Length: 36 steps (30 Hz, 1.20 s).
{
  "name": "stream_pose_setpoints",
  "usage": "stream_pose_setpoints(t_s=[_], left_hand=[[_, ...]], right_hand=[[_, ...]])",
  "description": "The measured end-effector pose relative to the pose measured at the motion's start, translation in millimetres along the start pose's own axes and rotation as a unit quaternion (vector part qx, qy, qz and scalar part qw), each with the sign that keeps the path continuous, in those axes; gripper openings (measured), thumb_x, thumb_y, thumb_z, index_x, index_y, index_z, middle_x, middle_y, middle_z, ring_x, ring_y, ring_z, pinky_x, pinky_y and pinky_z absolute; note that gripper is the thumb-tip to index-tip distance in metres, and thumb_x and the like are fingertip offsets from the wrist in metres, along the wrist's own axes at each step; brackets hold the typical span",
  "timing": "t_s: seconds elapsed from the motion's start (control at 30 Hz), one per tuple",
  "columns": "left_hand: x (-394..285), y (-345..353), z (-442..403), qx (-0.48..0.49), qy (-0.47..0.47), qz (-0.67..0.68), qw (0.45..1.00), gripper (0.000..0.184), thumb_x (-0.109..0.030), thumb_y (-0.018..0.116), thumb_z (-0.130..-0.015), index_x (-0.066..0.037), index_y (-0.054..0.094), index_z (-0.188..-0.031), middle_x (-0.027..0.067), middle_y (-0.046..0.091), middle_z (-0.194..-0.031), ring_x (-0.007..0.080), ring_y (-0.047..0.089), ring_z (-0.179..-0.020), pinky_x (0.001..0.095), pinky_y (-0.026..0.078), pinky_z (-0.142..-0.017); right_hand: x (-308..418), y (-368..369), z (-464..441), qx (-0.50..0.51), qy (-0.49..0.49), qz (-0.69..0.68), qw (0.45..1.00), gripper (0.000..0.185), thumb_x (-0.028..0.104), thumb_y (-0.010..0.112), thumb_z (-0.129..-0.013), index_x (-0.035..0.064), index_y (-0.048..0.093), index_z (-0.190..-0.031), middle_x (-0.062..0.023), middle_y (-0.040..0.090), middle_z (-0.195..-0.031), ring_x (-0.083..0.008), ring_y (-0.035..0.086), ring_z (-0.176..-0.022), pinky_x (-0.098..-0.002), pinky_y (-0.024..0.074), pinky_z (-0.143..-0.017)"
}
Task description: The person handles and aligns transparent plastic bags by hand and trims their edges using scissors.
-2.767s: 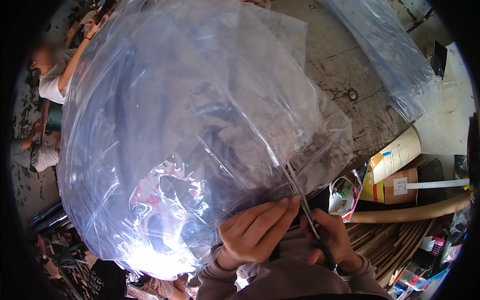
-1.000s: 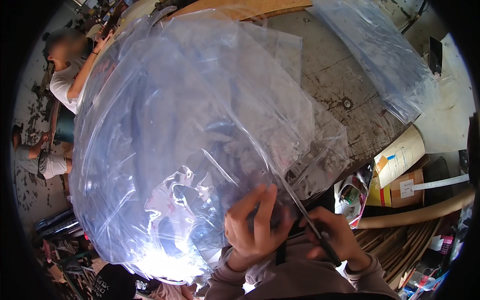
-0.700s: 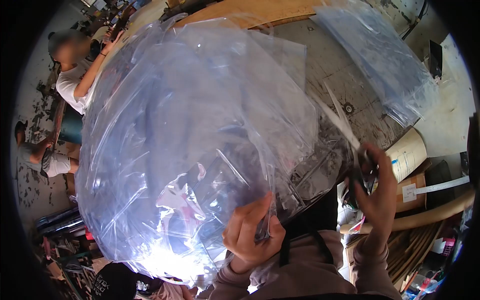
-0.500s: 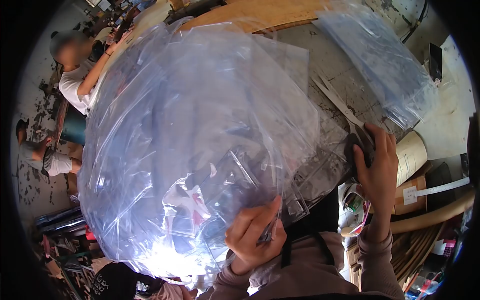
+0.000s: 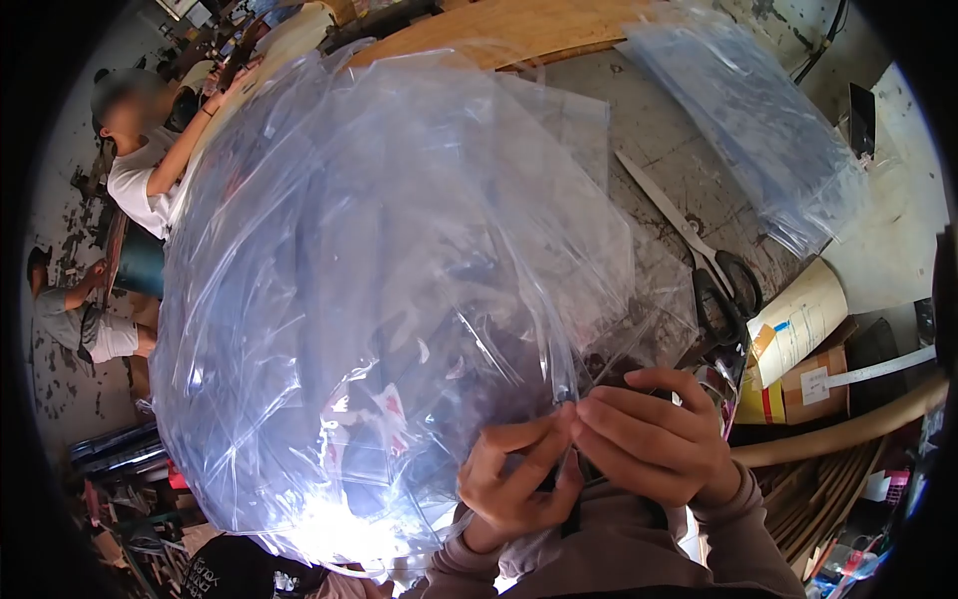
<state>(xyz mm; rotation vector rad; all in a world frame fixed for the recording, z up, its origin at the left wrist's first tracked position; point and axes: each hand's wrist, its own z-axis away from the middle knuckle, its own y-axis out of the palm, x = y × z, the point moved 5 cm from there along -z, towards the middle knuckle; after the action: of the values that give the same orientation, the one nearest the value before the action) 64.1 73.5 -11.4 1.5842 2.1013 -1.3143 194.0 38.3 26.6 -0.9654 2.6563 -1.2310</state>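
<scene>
A large heap of clear plastic sheeting [image 5: 399, 230] fills the middle of the view, wrinkled and glossy, with a bright glare low on its left. My left hand [image 5: 519, 474] is closed at its right lower edge, thumb and fingers pinching the plastic. Right beside it, my right hand [image 5: 654, 434] pinches the same edge, its fingertips meeting those of the left. Black-handled scissors [image 5: 709, 265] lie on the table beyond my right hand, blades closed and pointing away.
A stack of folded clear plastic [image 5: 743, 120] lies on the worn table [image 5: 644, 105] at the far right. A paper roll [image 5: 803, 319] and a cardboard box [image 5: 818, 384] stand to the right. Other people [image 5: 150, 150] are at the left, and a dark cap [image 5: 225, 569] shows at bottom left.
My right hand has let go of the scissors, which now lie on the table with blades closed. It has moved left and down to the plastic edge beside my left hand.
</scene>
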Motion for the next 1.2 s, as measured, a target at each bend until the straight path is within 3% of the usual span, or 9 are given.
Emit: stream_pose_setpoints(t_s=[0.2, 0.7, 0.8, 0.87, 1.0, 1.1, 1.17, 1.2], left_hand=[[0.7, 2.7, 1.7, -0.016, 0.008, 0.013, 1.0, 0.041, -0.004, 0.067, -0.051, -0.009, 0.071, -0.092, 0.0001, 0.058, -0.078, 0.0104, 0.055, -0.054, 0.0213, 0.047, -0.048], [-1.9, 4.6, 4.3, 0.032, 0.037, -0.073, 0.996, 0.039, -0.008, 0.067, -0.054, -0.009, 0.072, -0.092, -0.0025, 0.05, -0.072, 0.009, 0.049, -0.055, 0.0211, 0.044, -0.048], [-2.2, 5.1, 5.2, 0.02, 0.063, -0.078, 0.995, 0.039, -0.008, 0.066, -0.054, -0.009, 0.072, -0.093, -0.0031, 0.049, -0.072, 0.0086, 0.049, -0.057, 0.0207, 0.044, -0.048], [-5.9, 3.8, 6.3, -0.02, 0.131, -0.079, 0.988, 0.041, -0.008, 0.065, -0.052, -0.01, 0.072, -0.093, -0.0033, 0.048, -0.071, 0.0085, 0.049, -0.059, 0.0198, 0.044, -0.049], [-10.8, -1.0, 5.5, 0.018, 0.11, -0.059, 0.992, 0.037, -0.007, 0.066, -0.055, -0.009, 0.072, -0.091, -0.0033, 0.047, -0.07, 0.0093, 0.049, -0.06, 0.0184, 0.043, -0.048], [-11.2, -3.5, 13.1, 0.035, 0.079, -0.069, 0.994, 0.03, -0.003, 0.068, -0.056, -0.009, 0.072, -0.086, -0.0026, 0.048, -0.072, 0.01, 0.05, -0.057, 0.0186, 0.043, -0.047], [-18.4, -10.0, 42.7, -0.009, 0.168, 0.089, 0.982, 0.027, -0.001, 0.071, -0.056, -0.007, 0.07, -0.081, -0.0009, 0.048, -0.074, 0.0108, 0.052, -0.055, 0.0201, 0.043, -0.045], [-21.0, -10.5, 47.6, -0.008, 0.174, 0.091, 0.98, 0.027, -0.001, 0.071, -0.056, -0.007, 0.07, -0.081, -0.0009, 0.048, -0.074, 0.0108, 0.052, -0.055, 0.0201, 0.043, -0.045]], right_hand=[[-2.7, 3.1, 1.6, 0.006, 0.041, 0.053, 0.998, 0.014, 0.01, 0.057, -0.076, 0.0108, 0.064, -0.089, -0.0017, 0.061, -0.094, -0.0129, 0.062, -0.086, -0.0322, 0.0456, -0.081], [-3.6, 7.9, -0.3, 0.02, -0.032, 0.056, 0.998, 0.012, 0.014, 0.057, -0.075, 0.0105, 0.061, -0.085, -0.003, 0.059, -0.089, -0.0141, 0.062, -0.082, -0.0365, 0.0484, -0.078], [-2.2, 12.0, 0.9, -0.013, 0.027, 0.025, 0.999, 0.012, 0.011, 0.059, -0.072, 0.0103, 0.06, -0.084, -0.0041, 0.059, -0.088, -0.0149, 0.062, -0.08, -0.0394, 0.0475, -0.083], [-9.9, 14.7, 2.6, -0.05, 0.116, -0.008, 0.992, 0.011, 0.007, 0.058, -0.074, 0.0084, 0.059, -0.084, -0.0061, 0.059, -0.086, -0.0186, 0.061, -0.077, -0.0428, 0.0452, -0.088], [-40.3, 16.8, -16.9, -0.091, 0.205, -0.035, 0.974, 0.014, 0.003, 0.059, -0.073, 0.0061, 0.058, -0.087, -0.0085, 0.059, -0.087, -0.022, 0.061, -0.076, -0.0465, 0.0416, -0.093], [-49.9, 17.9, -32.2, -0.108, 0.173, 0.005, 0.979, 0.015, 0.0, 0.059, -0.072, 0.004, 0.056, -0.086, -0.0093, 0.057, -0.081, -0.0254, 0.057, -0.072, -0.0445, 0.0446, -0.086], [-87.8, 10.8, -30.8, -0.171, 0.321, 0.099, 0.926, 0.018, -0.002, 0.062, -0.068, 0.0041, 0.052, -0.082, -0.009, 0.052, -0.075, -0.0277, 0.053, -0.069, -0.0411, 0.0446, -0.073], [-94.4, 5.2, -33.9, -0.176, 0.321, 0.103, 0.925, 0.018, -0.002, 0.062, -0.068, 0.0041, 0.052, -0.082, -0.009, 0.052, -0.075, -0.0277, 0.053, -0.069, -0.0411, 0.0446, -0.073]])
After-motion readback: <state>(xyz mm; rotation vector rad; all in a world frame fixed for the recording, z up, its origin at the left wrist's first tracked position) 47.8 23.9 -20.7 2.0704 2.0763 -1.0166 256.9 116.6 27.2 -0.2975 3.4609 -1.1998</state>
